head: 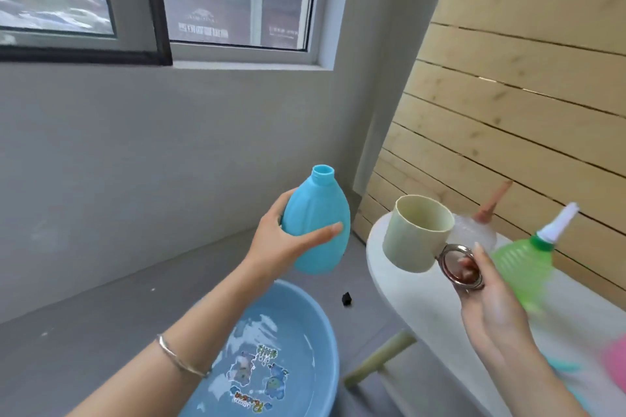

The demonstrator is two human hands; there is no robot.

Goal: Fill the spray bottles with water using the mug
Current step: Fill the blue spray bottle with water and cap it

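I see both hands raised in front of a grey wall below a window. My left hand [288,240] grips the belly of a blue bottle [316,223], fingers behind it and thumb across its front. The bottle has no cap. Its long axis is almost upright, with the open neck pointing to about 12 o'clock and leaning slightly toward 1.

At 3 o'clock from the bottle, apart from it, is a pale mug [415,237]. My right hand [491,298] holds it by pinching its metal ring handle [460,267]. The mug sits close to level, mouth up at about the height of the bottle's shoulder (I cannot make out any water inside).

The relation that matters is mug mouth to bottle neck. The neck lies at about 10 o'clock from the mug, higher up, with open air between them. The neck is narrow, so I judge any pour will need a careful line-up.

A blue basin [325,322] holding water sits on the floor at 6 o'clock from the bottle, nearer my left arm. If the mug is empty, it has to go down there first.

Just behind the mug, a white tabletop [406,288] carries a clear bottle [474,230] with an orange nozzle and a green bottle [521,264] with a white nozzle, close to my right hand. A small black object [346,299] lies on the floor between the basin and the tabletop.
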